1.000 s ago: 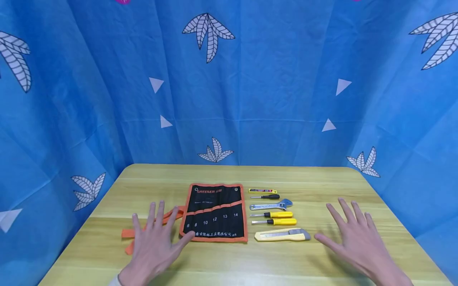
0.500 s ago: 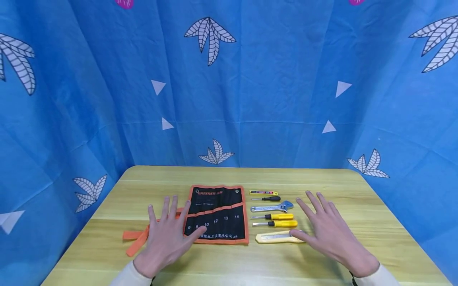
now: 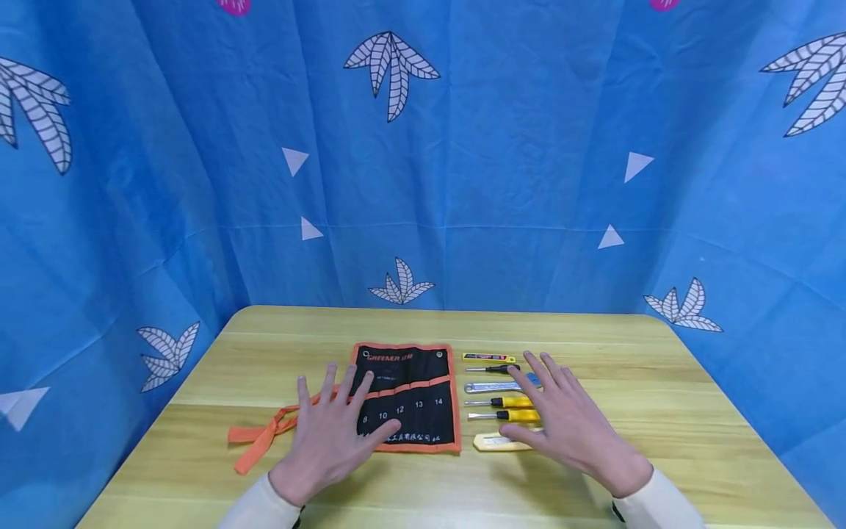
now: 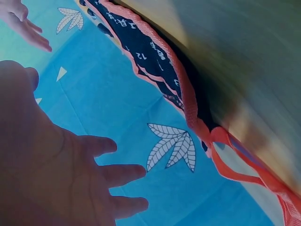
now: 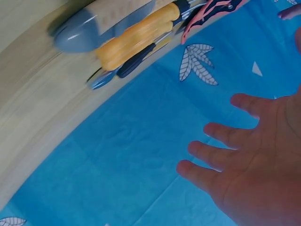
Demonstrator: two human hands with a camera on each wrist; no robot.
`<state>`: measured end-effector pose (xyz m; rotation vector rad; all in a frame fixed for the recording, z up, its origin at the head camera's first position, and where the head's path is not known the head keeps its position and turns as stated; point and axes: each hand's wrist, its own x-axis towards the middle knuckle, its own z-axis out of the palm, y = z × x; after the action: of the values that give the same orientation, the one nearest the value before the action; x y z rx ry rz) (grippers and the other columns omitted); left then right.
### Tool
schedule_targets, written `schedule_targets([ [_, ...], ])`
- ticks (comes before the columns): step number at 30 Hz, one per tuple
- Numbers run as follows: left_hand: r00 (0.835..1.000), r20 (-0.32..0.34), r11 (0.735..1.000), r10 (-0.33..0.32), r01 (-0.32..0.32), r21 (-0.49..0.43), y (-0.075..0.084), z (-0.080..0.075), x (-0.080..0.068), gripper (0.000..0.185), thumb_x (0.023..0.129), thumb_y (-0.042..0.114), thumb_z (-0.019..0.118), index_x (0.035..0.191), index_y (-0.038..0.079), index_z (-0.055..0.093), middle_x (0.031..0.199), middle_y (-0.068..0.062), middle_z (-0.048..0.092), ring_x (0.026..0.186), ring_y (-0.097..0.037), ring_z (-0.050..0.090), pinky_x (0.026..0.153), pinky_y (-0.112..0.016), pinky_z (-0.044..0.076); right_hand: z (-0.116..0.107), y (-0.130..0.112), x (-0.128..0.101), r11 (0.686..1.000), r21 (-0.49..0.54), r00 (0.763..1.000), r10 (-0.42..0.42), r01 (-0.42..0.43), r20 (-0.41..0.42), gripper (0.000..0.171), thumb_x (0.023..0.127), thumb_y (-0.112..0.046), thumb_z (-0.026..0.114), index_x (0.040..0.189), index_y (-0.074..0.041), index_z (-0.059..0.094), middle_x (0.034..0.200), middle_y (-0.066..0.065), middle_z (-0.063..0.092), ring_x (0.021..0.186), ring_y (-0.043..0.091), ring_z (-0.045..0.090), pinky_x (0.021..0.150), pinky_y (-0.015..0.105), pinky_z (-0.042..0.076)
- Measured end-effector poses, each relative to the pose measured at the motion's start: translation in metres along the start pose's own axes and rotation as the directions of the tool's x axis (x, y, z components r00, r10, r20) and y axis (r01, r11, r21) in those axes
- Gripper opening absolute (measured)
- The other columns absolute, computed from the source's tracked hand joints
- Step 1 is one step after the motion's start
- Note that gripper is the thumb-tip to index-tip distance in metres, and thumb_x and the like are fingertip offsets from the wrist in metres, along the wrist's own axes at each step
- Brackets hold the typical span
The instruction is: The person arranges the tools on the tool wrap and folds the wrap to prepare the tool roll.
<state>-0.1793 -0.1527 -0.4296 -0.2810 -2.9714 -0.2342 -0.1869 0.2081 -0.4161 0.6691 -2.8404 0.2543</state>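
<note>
Drifting inward from the table's (image 3: 674, 470) right edge, in the head view the right hand (image 3: 571, 426) spreads its fingers above the adjustable wrench (image 3: 492, 387), hiding part of it; the left hand (image 3: 333, 437), also splayed, covers the left side of the black pouch (image 3: 419, 426), left of the table's middle. Both are closer to things, yet grip nothing. The left wrist view shows the orange strap (image 4: 235, 176); the right, the utility knife (image 5: 75, 33).

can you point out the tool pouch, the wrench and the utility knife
Tool pouch (image 3: 420, 395), head view: pocket front.
Wrench (image 3: 492, 387), head view: handle.
Utility knife (image 3: 492, 442), head view: pale yellow body.
</note>
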Motion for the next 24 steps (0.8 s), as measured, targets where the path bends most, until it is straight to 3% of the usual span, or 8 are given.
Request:
schedule_targets([
  [8, 1.0, 0.016, 1.0, 0.008, -0.008, -0.01, 0.006, 0.005, 0.005, 0.094, 0.088, 0.083, 0.046, 0.159, 0.021, 0.04, 0.166, -0.014, 0.031, 0.157, -0.042, 0.014, 0.117, -0.075, -0.005, 0.003, -0.017, 0.01, 0.999, 0.014, 0.999, -0.037, 0.037, 0.002, 0.089, 0.091, -0.075, 0.054, 0.156, -0.015, 0.045, 0.165, 0.018, 0.032, 0.151, 0.045, 0.028, 0.118, 0.064, 0.029],
  [15, 0.999, 0.042, 1.0, 0.026, -0.026, 0.005, 0.009, 0.009, 0.007, 0.096, 0.088, 0.085, 0.043, 0.159, 0.02, 0.041, 0.166, -0.016, 0.03, 0.157, -0.042, 0.012, 0.117, -0.075, -0.001, 0.01, -0.031, 0.021, 0.997, 0.025, 0.997, -0.076, 0.075, 0.023, 0.084, 0.092, -0.067, 0.061, 0.155, -0.015, 0.045, 0.165, 0.018, 0.032, 0.152, 0.045, 0.027, 0.118, 0.063, 0.03],
  [24, 0.994, 0.109, 0.999, 0.015, -0.018, 0.027, 0.015, 0.019, 0.009, 0.095, 0.088, 0.087, 0.039, 0.159, 0.023, 0.041, 0.165, -0.024, 0.027, 0.156, -0.044, 0.014, 0.12, -0.072, 0.005, 0.029, -0.045, 0.042, 0.992, 0.035, 0.989, -0.121, 0.119, 0.085, 0.084, 0.092, -0.067, 0.061, 0.155, -0.013, 0.046, 0.164, 0.021, 0.033, 0.152, 0.046, 0.026, 0.12, 0.062, 0.028],
])
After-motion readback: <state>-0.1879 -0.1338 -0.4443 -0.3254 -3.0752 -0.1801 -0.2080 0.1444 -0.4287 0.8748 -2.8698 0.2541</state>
